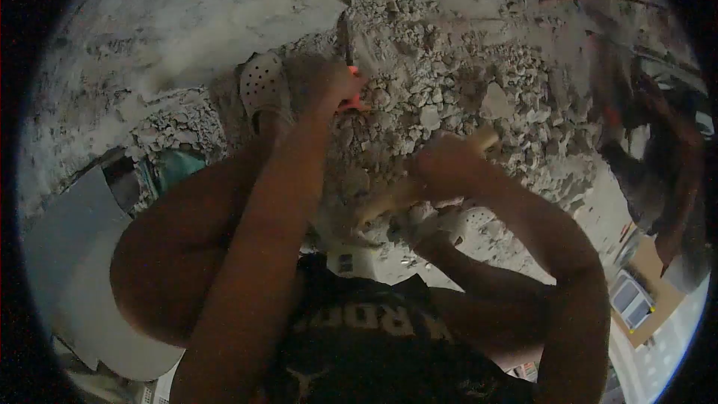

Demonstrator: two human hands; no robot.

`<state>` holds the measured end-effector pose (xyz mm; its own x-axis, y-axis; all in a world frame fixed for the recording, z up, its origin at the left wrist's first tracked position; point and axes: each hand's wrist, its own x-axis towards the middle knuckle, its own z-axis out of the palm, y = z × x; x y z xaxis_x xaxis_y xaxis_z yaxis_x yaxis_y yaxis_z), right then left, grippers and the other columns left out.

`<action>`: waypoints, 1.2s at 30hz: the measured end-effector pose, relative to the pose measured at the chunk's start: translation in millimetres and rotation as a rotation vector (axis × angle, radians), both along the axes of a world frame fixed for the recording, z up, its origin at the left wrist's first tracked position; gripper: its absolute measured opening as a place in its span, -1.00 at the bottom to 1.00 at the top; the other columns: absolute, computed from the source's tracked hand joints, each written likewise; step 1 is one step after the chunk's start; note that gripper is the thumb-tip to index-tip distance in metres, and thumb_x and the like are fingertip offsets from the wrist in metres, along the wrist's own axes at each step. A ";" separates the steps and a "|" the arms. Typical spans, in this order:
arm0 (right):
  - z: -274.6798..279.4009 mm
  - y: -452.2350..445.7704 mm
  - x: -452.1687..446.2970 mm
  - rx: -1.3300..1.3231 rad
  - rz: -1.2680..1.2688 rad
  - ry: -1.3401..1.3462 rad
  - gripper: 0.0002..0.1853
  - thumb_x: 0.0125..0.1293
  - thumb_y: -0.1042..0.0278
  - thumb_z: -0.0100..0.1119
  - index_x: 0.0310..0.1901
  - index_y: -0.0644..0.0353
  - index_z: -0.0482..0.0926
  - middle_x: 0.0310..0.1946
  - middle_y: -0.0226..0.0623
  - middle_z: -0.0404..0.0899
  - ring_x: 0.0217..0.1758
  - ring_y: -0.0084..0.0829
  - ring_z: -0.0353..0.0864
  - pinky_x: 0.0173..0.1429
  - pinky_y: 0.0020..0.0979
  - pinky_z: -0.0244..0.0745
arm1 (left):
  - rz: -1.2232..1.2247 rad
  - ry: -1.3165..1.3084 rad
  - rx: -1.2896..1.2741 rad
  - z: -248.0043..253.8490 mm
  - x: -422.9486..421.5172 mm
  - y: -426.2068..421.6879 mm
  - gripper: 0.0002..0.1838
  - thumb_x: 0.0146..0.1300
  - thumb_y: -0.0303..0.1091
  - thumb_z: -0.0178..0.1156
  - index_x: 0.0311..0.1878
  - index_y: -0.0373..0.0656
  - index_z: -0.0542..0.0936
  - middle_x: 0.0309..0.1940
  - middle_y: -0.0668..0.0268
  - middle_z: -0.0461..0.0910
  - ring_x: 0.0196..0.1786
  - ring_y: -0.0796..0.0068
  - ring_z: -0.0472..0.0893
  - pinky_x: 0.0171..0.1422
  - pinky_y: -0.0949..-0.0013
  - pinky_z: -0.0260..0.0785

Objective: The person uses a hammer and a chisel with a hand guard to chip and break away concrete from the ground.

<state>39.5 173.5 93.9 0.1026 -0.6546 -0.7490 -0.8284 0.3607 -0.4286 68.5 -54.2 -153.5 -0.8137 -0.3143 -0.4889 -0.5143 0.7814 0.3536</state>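
My left hand point(334, 86) is closed around the bright orange grip point(354, 93) of what looks like a chisel. Its dark metal shaft point(345, 37) points away from me, over the broken rubble. Lower and to the right, my right hand point(449, 168) wraps round the pale wooden handle point(390, 200) of a hammer. One handle end sticks out past the hand at upper right, while the other slants down left; the head there is too blurred to make out. Both hands are between my bent legs, above the debris.
Grey rubble point(437, 78) covers the floor ahead. My feet wear pale clogs point(263, 82). A grey-white panel point(82, 217) lies at left. Another person point(658, 142) is close by on the right, above a cardboard box point(654, 284).
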 end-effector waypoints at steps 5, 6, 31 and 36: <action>-35.2 3.9 -37.9 -0.032 -0.337 0.259 -0.51 0.17 -0.14 0.20 -0.09 0.13 0.62 -0.25 -0.08 0.68 -0.17 -0.15 0.70 -0.06 -0.09 0.58 | -0.091 0.085 -0.032 -1.0 -13.8 5.7 -0.54 0.07 0.11 0.25 -0.41 -0.18 0.71 -0.42 0.06 0.67 -0.32 0.17 0.67 -0.17 0.21 0.51; -33.3 5.2 -28.8 0.006 -0.323 0.259 -0.51 0.17 -0.16 0.19 -0.12 0.14 0.64 -0.26 -0.09 0.68 -0.18 -0.16 0.71 -0.07 -0.07 0.58 | -0.083 0.091 -0.038 7.3 -20.1 0.7 -0.54 0.07 0.11 0.25 -0.41 -0.18 0.71 -0.42 0.06 0.67 -0.32 0.17 0.67 -0.17 0.21 0.51; -70.5 75.2 124.6 -0.303 -0.296 0.296 -0.74 0.04 0.16 0.28 -0.30 0.13 0.68 -0.32 -0.19 0.68 -0.21 -0.20 0.71 -0.19 -0.13 0.61 | -0.442 -0.342 0.202 227.6 33.7 -2.0 -0.76 0.08 -0.30 0.21 -0.26 -0.28 0.53 -0.43 0.07 0.62 -0.42 0.16 0.66 -0.40 0.11 0.47; -26.5 66.4 89.6 -0.054 -0.364 0.332 -0.74 0.10 0.24 0.34 -0.18 0.13 0.62 -0.21 -0.26 0.65 -0.14 -0.22 0.69 -0.11 -0.18 0.61 | -0.448 -0.515 -0.130 464.8 65.1 24.4 -0.61 0.16 -0.38 0.15 0.07 -0.26 0.44 -0.28 0.02 0.62 -0.17 0.28 0.68 -0.16 0.21 0.52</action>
<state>129.1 240.0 67.5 -0.3779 -0.6424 -0.6667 -0.7479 0.6363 -0.1892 133.7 -29.8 311.3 -0.5530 -0.0840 -0.8289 -0.2092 0.9770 0.0405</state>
